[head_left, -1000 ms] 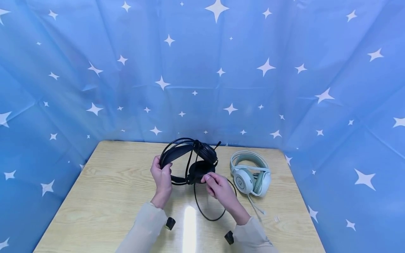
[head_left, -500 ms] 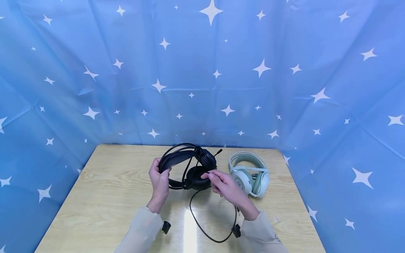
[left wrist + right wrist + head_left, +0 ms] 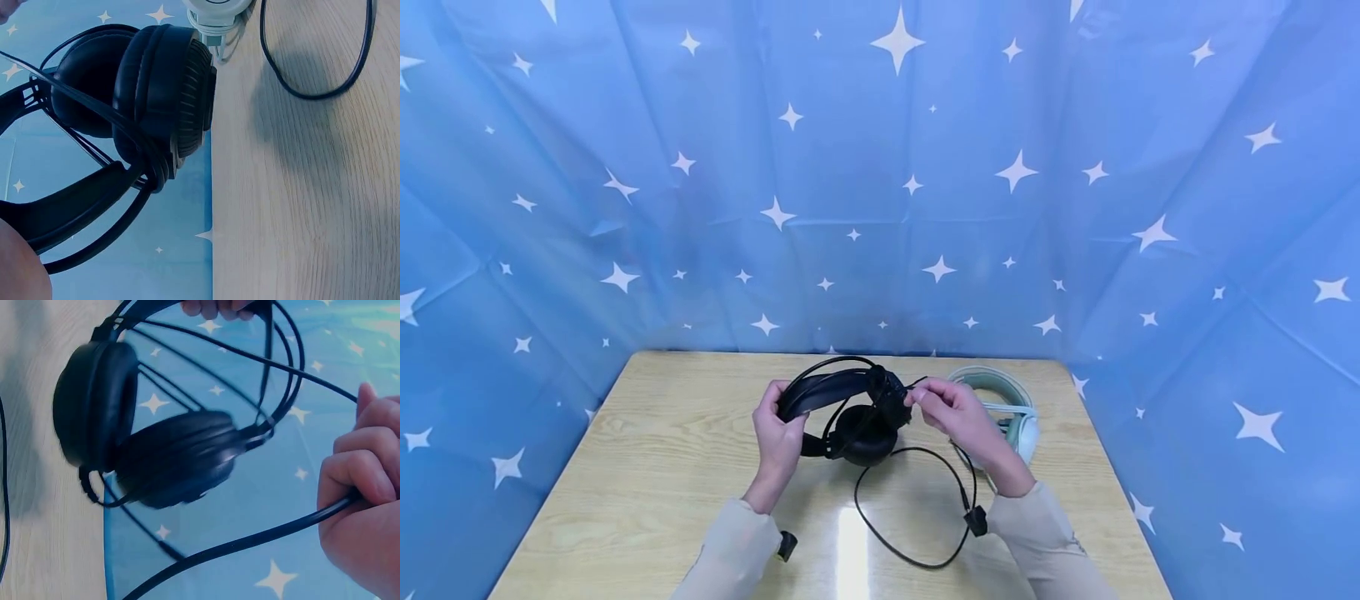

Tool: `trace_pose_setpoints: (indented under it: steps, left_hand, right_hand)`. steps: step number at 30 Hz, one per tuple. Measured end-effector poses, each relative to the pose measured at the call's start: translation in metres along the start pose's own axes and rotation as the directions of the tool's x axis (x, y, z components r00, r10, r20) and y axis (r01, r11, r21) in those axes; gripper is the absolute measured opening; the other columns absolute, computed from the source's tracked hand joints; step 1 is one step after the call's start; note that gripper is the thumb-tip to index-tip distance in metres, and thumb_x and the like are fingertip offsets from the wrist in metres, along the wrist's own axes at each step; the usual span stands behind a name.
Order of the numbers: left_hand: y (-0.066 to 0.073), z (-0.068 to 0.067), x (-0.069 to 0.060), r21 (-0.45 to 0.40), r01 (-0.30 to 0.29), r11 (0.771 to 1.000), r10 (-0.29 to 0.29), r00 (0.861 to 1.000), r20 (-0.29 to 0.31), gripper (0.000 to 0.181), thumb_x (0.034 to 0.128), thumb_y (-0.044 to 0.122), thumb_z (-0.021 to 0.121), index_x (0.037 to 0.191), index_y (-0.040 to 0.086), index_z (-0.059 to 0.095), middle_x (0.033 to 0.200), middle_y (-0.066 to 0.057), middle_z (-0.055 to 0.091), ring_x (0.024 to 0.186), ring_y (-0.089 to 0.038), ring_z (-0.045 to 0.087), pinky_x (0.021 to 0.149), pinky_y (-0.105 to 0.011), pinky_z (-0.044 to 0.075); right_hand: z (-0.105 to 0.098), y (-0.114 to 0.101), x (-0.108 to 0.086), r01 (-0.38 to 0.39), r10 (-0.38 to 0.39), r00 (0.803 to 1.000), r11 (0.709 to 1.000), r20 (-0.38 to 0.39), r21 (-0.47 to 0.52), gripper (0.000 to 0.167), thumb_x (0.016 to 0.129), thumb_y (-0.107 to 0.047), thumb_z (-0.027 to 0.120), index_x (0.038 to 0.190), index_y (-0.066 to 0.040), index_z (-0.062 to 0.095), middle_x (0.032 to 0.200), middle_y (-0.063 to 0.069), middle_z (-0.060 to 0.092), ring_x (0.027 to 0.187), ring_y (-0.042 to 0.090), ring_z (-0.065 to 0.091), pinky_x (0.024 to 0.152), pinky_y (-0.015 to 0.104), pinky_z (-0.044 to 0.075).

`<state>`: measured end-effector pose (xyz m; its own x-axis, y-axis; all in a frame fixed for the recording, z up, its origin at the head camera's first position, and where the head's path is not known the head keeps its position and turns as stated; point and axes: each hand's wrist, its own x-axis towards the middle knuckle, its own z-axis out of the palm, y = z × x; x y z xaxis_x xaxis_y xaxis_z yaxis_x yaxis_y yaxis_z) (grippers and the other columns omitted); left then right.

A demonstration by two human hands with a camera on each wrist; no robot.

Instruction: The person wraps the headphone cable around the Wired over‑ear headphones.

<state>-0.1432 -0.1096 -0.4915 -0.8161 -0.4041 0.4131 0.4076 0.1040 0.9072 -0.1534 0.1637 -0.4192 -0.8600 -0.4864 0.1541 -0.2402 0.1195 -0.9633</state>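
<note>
A black headset (image 3: 867, 435) is held above the table by my left hand (image 3: 777, 429), which grips its padded headband (image 3: 820, 392). Both ear cups hang to the right of that hand, and a cable is wrapped about the headband and cups, as the left wrist view shows. My right hand (image 3: 955, 417) is just right of the ear cups. In the right wrist view its curled fingers (image 3: 362, 462) hold the black cable (image 3: 269, 537), one stretch of which runs taut from the headset. The rest of the cable droops in a loop (image 3: 917, 567) near my right forearm.
A white and green headset (image 3: 1000, 383) lies on the wooden table (image 3: 647, 467) at the right, partly hidden by my right hand and forearm. A blue curtain (image 3: 850, 167) with white stars stands behind the table and along both sides.
My right hand has moved up and to the right, away from the lower ear cup, drawing a stretch of cable with it. The left hand keeps its hold on the headband.
</note>
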Motion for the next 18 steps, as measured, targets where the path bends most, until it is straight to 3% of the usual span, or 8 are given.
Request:
trace_pose_setpoints:
  steps: [4, 7, 12, 18]
  left_hand:
    - [0.002, -0.004, 0.003, -0.041, 0.053, 0.998, -0.052, 0.999, 0.011, 0.024, 0.0744, -0.023, 0.058, 0.095, -0.012, 0.060, 0.079, 0.005, 0.059, 0.072, -0.007, 0.054, 0.068, -0.017, 0.045]
    - [0.004, -0.008, 0.007, -0.072, 0.068, 0.995, -0.064, 0.997, 0.052, 0.021, 0.0753, -0.021, 0.059, 0.094, -0.011, 0.060, 0.077, 0.003, 0.058, 0.070, -0.009, 0.053, 0.066, -0.019, 0.044]
    - [0.005, -0.013, 0.008, -0.061, 0.071, 0.996, -0.062, 0.989, 0.133, 0.022, 0.0738, -0.020, 0.057, 0.092, -0.009, 0.060, 0.073, 0.003, 0.055, 0.065, -0.010, 0.048, 0.061, -0.021, 0.040]
    - [0.008, -0.014, 0.007, -0.058, 0.083, 0.995, -0.069, 0.976, 0.204, 0.023, 0.0730, -0.019, 0.057, 0.093, -0.008, 0.061, 0.072, 0.005, 0.053, 0.065, -0.010, 0.048, 0.061, -0.022, 0.039]
  right_hand:
    - [-0.007, 0.002, 0.002, -0.006, 0.002, 0.999, 0.997, -0.048, -0.078, 0.035, 0.110, -0.021, 0.047, 0.113, 0.008, 0.067, 0.059, -0.003, 0.035, 0.047, 0.011, 0.027, 0.047, 0.029, 0.030]
    - [-0.010, 0.001, 0.003, -0.008, -0.008, 0.996, 0.985, -0.091, -0.171, 0.033, 0.110, -0.024, 0.050, 0.115, 0.001, 0.071, 0.061, -0.002, 0.038, 0.046, 0.011, 0.028, 0.048, 0.029, 0.032]
    - [-0.012, -0.002, 0.009, 0.059, -0.106, 0.988, 0.932, -0.113, -0.358, 0.022, 0.107, -0.025, 0.058, 0.111, -0.013, 0.076, 0.066, -0.004, 0.048, 0.053, 0.010, 0.038, 0.055, 0.029, 0.038]
    - [-0.017, -0.003, 0.013, 0.089, -0.191, 0.968, 0.867, -0.162, -0.490, 0.012, 0.101, -0.023, 0.068, 0.104, -0.015, 0.078, 0.070, -0.009, 0.055, 0.057, 0.009, 0.045, 0.055, 0.028, 0.039]
